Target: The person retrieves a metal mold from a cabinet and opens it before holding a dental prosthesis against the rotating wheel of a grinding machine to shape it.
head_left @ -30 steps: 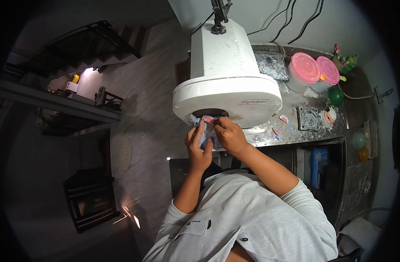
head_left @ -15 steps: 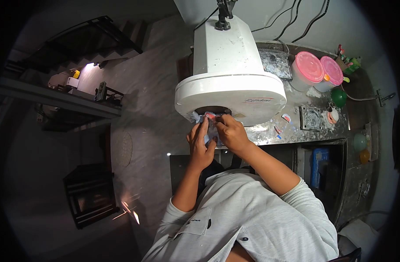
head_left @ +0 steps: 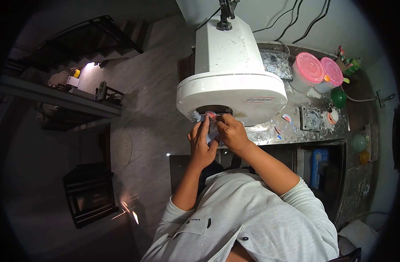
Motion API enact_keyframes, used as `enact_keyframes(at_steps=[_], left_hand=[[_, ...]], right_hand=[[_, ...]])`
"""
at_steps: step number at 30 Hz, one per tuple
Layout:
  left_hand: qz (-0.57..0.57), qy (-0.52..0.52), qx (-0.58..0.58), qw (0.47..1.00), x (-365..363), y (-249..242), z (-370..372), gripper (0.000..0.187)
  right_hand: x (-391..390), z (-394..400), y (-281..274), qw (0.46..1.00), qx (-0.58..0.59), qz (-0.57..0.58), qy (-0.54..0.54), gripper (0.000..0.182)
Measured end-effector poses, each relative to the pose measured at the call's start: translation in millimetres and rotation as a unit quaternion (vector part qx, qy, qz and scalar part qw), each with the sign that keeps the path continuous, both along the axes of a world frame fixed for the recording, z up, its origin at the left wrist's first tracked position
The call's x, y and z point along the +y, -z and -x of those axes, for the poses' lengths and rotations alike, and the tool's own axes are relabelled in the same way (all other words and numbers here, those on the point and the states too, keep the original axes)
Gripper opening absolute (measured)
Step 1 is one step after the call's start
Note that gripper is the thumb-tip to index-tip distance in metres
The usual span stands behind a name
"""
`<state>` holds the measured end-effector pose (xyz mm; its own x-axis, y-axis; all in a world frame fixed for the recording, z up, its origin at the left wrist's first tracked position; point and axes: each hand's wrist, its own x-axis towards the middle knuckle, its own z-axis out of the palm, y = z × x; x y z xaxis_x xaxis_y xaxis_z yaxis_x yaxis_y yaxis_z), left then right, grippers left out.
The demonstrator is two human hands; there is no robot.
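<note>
A small pink piece that looks like a denture (head_left: 210, 115) sits between my hands at the dark opening of a white machine (head_left: 235, 94). My left hand (head_left: 201, 146) is on its left side, fingers pointing up and fingertips pressed to the piece. On the other side my right hand (head_left: 233, 134) is closed, its curled fingers pinching the right edge. The palms hide part of the grip. Pale bluish-white crumpled material (head_left: 195, 115) shows at the left of the opening, and more pale blue shows below my hands.
Right of the machine, a dusty metal counter (head_left: 270, 136) carries small pink-and-white dental pieces (head_left: 286, 118), a square metal plate (head_left: 310, 118), a pink dental model (head_left: 332, 117), two pink-lidded tubs (head_left: 308, 69) and a green ball-shaped object (head_left: 338, 98). A blue object (head_left: 319, 168) stands underneath.
My hands stay at the opening, and the pink piece has turned slightly, showing more of its surface. The whole view has shifted a few pixels.
</note>
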<state>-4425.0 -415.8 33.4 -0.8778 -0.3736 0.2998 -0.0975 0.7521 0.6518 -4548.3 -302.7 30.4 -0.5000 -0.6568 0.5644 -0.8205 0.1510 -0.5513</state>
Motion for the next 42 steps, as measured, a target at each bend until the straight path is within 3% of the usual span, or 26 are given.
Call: enact_keyframes(at_steps=[6,11,17,30,42], left_hand=[[-0.015,0.002,0.029,0.999,-1,3,-2,0.077],[-0.106,-0.002,0.076,0.992,-7,6,-5,0.067],[-0.021,-0.007,0.056,0.998,-7,-8,-3,0.067],[-0.017,-0.008,0.050,0.999,2,-7,-8,0.067],[0.045,0.029,-0.033,0.998,11,-16,-3,0.090]], right_hand=[[1,2,0,1.000,0.009,0.010,-0.001,0.022],[5,3,-7,1.000,0.017,-0.013,-0.013,0.020],[8,0,-9,0.999,0.020,-0.042,0.013,0.022],[4,-1,-4,0.999,-0.014,-0.041,0.027,0.027],[1,0,-4,0.998,-0.029,-0.041,0.031,0.027]])
